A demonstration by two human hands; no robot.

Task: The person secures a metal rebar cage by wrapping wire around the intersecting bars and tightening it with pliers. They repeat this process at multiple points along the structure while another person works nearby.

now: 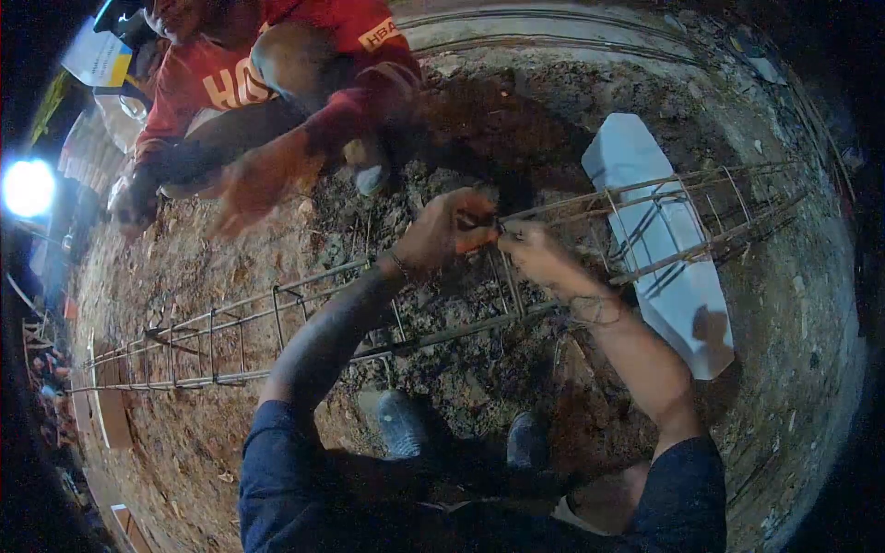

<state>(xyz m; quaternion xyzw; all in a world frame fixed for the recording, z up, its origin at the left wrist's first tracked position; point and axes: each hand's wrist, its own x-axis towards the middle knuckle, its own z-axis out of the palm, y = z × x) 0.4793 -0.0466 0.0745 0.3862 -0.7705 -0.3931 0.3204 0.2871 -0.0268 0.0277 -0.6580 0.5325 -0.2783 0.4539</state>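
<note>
- Across the middle of my view, the steel bar cage (pixel 277 318) runs from the far left to the right side, long bars joined by thin cross ties, above rough brown soil (pixel 249 433).
- At the cage's upper bars I have my left hand (pixel 442 229) with its fingers bent inward, close to the other hand's fingertips; I cannot tell what, if anything, is gripped.
- My right hand (pixel 535 251) is partly closed, thumb and fingers drawn together at the same spot; whether something small sits between them is too blurred for me to tell.
- Each of my wrists wears a thin band.
- Toward the right end, I see a pale panel (pixel 687 309) lying beneath the cage at a slant, a dark shadow on its lower part.
- Below the cage, two grey shoes (pixel 402 426) are on the ground.
- Upper left, a person in a red top (pixel 323 69) crouches across the cage from me, one forearm blurred.
- At the left edge, a bright lamp (pixel 29 189) shines.
</note>
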